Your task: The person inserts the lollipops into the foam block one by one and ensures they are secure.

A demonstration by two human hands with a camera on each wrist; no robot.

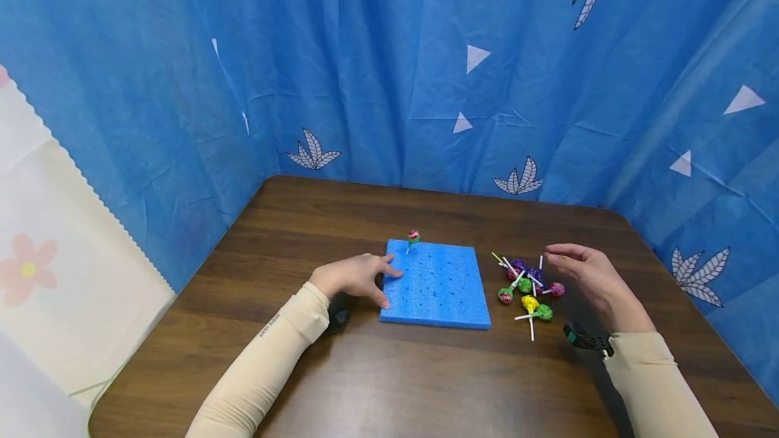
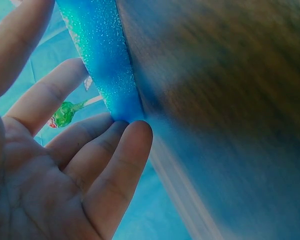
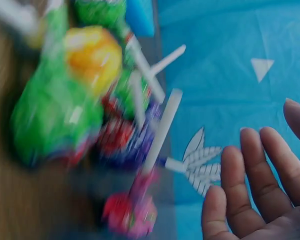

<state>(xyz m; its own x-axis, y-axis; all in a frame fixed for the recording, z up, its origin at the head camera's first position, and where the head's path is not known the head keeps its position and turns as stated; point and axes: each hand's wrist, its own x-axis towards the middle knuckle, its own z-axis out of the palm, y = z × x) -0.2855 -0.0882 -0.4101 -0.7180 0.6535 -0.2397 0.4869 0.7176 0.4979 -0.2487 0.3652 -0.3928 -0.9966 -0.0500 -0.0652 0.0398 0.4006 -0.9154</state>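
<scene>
My left hand [image 1: 360, 276] lies at the left edge of a blue foam board [image 1: 447, 299], its fingers touching the board's edge and top. Small holes dot the board's surface. One lollipop [image 1: 414, 235] in a red and green wrapper stands by its white stick near the board's far left corner; the left wrist view shows its green wrapper [image 2: 64, 114] beyond the fingers. Right of the board lies a loose group of lollipops, among them a yellow one [image 1: 530, 303], a green one [image 1: 544, 313] and a pink one [image 3: 132, 214]. Just right of them, my right hand [image 1: 595, 282] hovers with nothing held.
Everything lies on a dark brown wooden table [image 1: 438, 384] with rounded far corners. A blue curtain [image 1: 377, 73] hangs behind it and along the right side. Pale cloth with a pink flower [image 1: 27, 269] hangs at the left.
</scene>
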